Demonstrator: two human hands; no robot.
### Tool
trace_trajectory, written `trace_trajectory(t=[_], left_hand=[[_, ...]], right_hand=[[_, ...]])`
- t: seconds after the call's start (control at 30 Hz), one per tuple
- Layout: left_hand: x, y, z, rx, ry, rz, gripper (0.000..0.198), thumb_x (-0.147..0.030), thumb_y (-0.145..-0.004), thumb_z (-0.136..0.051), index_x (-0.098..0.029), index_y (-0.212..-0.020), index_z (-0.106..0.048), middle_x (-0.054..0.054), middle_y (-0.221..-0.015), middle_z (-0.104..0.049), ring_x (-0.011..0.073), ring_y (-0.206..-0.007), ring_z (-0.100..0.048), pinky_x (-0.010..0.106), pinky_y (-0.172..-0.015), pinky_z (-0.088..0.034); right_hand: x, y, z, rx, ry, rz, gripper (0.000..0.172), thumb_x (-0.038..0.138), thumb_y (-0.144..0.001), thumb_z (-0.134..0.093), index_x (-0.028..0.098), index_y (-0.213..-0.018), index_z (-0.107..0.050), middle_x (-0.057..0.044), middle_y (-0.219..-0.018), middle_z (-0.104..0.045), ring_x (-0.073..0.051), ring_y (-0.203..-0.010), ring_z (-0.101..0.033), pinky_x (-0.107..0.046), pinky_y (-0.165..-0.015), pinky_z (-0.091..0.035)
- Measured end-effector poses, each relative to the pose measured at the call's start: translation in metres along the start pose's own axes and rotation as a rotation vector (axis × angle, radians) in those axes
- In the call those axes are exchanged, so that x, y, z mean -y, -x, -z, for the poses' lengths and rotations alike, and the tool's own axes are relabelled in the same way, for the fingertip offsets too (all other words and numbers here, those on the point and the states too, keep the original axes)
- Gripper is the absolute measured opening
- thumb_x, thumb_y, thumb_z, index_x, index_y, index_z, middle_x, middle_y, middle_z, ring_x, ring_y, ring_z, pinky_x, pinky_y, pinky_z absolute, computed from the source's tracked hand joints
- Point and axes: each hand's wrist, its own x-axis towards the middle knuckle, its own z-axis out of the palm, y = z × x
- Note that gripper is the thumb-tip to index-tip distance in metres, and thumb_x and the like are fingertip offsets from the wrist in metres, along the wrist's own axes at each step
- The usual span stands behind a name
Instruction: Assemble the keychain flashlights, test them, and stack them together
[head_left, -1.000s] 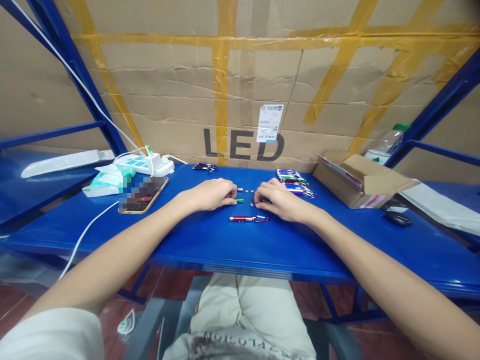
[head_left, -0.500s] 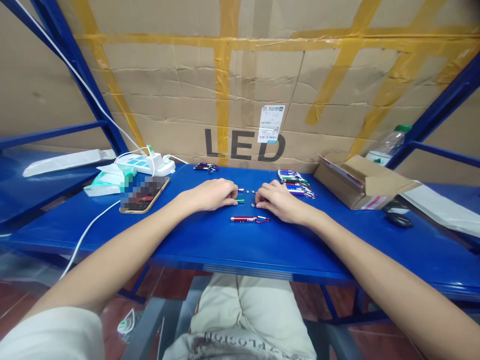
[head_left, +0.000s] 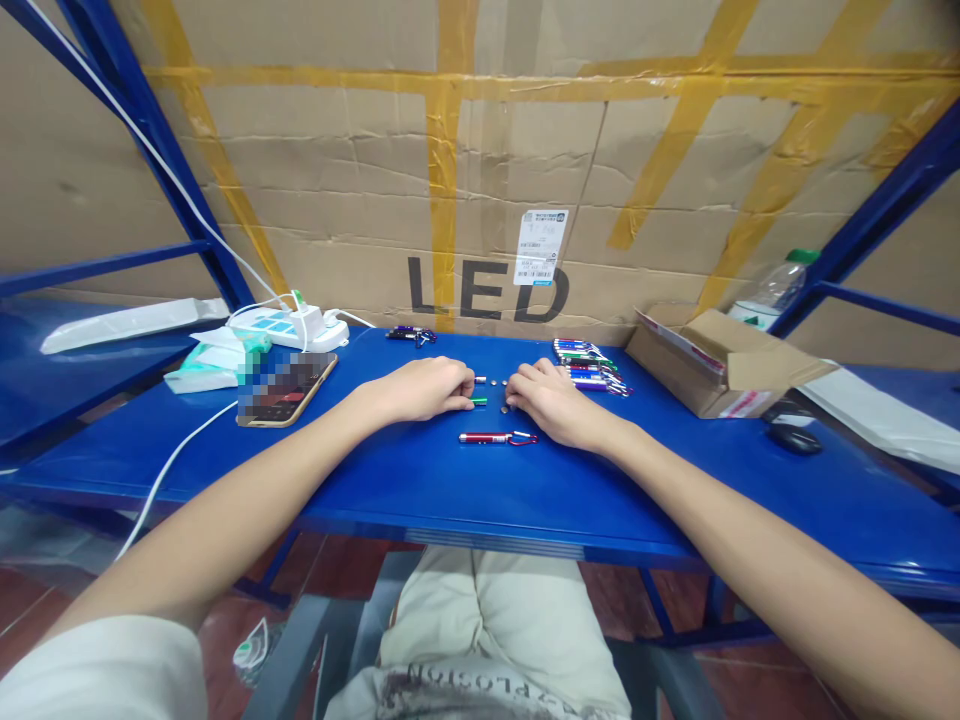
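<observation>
My left hand (head_left: 431, 388) rests on the blue table with its fingers curled round a green metal tube (head_left: 479, 402), whose end sticks out past the fingertips. A small silver piece (head_left: 480, 380) shows just beyond those fingers. Opposite it, my right hand (head_left: 551, 398) is closed, fingertips down at the tabletop beside a small round button cell (head_left: 504, 409); whatever the fingers pinch is hidden. Another button cell (head_left: 494, 382) lies between the hands. Nearer to me, a red mini flashlight (head_left: 484, 438) with a carabiner clip lies crosswise.
Several coloured mini flashlights (head_left: 589, 378) lie right of my right hand, with a few dark ones (head_left: 411, 334) at the back. An open cardboard box (head_left: 712, 365) and a black mouse (head_left: 795, 438) sit at right. A phone (head_left: 289, 392) and power strip (head_left: 289, 326) are left.
Both hands hold nearly the same pose and place. The whole view has shifted very slightly; nothing on the table has visibly been moved.
</observation>
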Motion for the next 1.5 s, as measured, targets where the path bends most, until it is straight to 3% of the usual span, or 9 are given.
trace_trajectory(t=[0.27, 0.4, 0.6, 1.33, 1.5], left_hand=[[0.0, -0.001, -0.001, 0.003, -0.005, 0.013, 0.016, -0.036, -0.103, -0.07, -0.021, -0.106, -0.074, 0.007, -0.111, -0.08, 0.0241, -0.094, -0.072, 0.03, -0.074, -0.042], [0.002, -0.001, -0.002, 0.003, 0.011, 0.007, 0.016, -0.036, -0.103, -0.069, -0.021, -0.106, -0.074, 0.007, -0.11, -0.08, 0.0242, -0.095, -0.072, 0.03, -0.075, -0.044], [0.004, -0.001, -0.002, -0.001, 0.021, -0.003, 0.018, -0.037, -0.104, -0.068, -0.02, -0.107, -0.075, 0.008, -0.111, -0.079, 0.0246, -0.095, -0.072, 0.031, -0.076, -0.045], [0.001, -0.001, -0.001, 0.004, 0.006, 0.002, 0.017, -0.036, -0.104, -0.069, -0.02, -0.107, -0.074, 0.007, -0.112, -0.079, 0.024, -0.094, -0.071, 0.031, -0.075, -0.042], [0.002, 0.0, -0.001, 0.0, 0.007, -0.002, 0.016, -0.036, -0.103, -0.07, -0.02, -0.106, -0.074, 0.007, -0.111, -0.079, 0.0241, -0.094, -0.072, 0.03, -0.076, -0.042]], right_hand=[[0.003, -0.004, 0.0, -0.001, 0.035, -0.018, 0.027, 0.03, -0.116, -0.04, 0.021, -0.107, -0.064, -0.014, -0.117, -0.068, -0.031, -0.103, -0.049, -0.042, -0.084, -0.035], [-0.01, 0.001, 0.012, -0.05, -0.066, 0.001, 0.025, 0.031, -0.114, -0.045, 0.022, -0.11, -0.067, -0.013, -0.117, -0.069, -0.03, -0.106, -0.052, -0.044, -0.093, -0.038], [-0.03, 0.007, 0.016, 0.034, -0.125, 0.06, 0.022, 0.039, -0.11, -0.06, 0.025, -0.113, -0.076, -0.011, -0.117, -0.07, -0.031, -0.109, -0.055, -0.044, -0.096, -0.039], [-0.006, 0.003, 0.006, 0.019, 0.007, -0.002, 0.027, 0.03, -0.115, -0.042, 0.021, -0.105, -0.066, -0.013, -0.115, -0.068, -0.031, -0.104, -0.053, -0.043, -0.087, -0.039], [-0.007, 0.003, 0.006, -0.023, -0.088, 0.007, 0.025, 0.034, -0.114, -0.046, 0.023, -0.109, -0.067, -0.013, -0.115, -0.069, -0.031, -0.106, -0.056, -0.045, -0.092, -0.043]])
